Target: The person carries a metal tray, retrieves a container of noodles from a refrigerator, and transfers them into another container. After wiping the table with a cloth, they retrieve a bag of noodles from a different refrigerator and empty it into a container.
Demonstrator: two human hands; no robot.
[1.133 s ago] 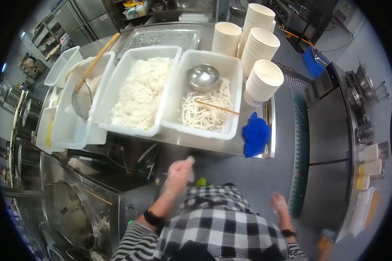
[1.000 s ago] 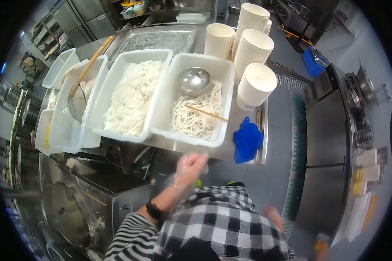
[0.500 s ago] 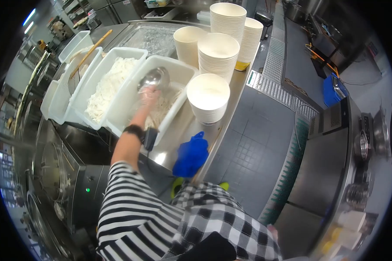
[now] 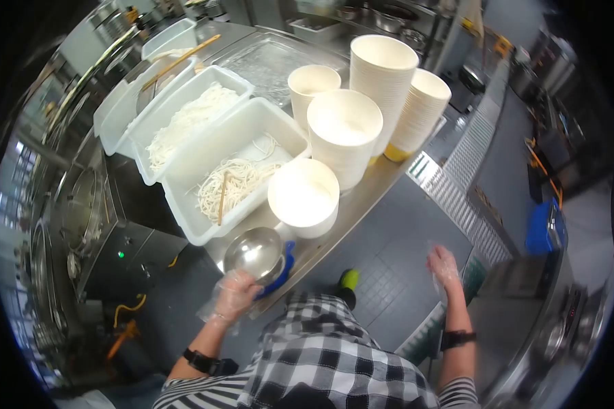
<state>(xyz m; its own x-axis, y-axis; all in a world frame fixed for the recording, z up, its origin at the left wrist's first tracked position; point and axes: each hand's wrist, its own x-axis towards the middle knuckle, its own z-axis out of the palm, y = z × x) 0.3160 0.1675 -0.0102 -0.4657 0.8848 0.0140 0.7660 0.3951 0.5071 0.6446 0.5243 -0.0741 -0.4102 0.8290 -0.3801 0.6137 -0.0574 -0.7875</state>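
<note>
My left hand, in a clear plastic glove, grips the rim of a shiny metal bowl over the near end of the steel counter. No contents show inside the bowl. A blue cloth-like item is partly hidden beneath it. Just beyond the bowl is a white plastic tub holding noodles and a wooden stick. My right hand, also gloved, hangs out over the floor on the right, fingers loosely bent and holding nothing.
Several stacks of paper tubs line the counter, the nearest stack close to the bowl. A second tub holds white noodles, and a wooden stick lies across containers behind it. Steel equipment stands left; a metal floor grate runs along the right.
My left hand has drawn the metal bowl out of the noodle tub, toward me and over the blue item. My right hand has come into view. The camera view has shifted.
</note>
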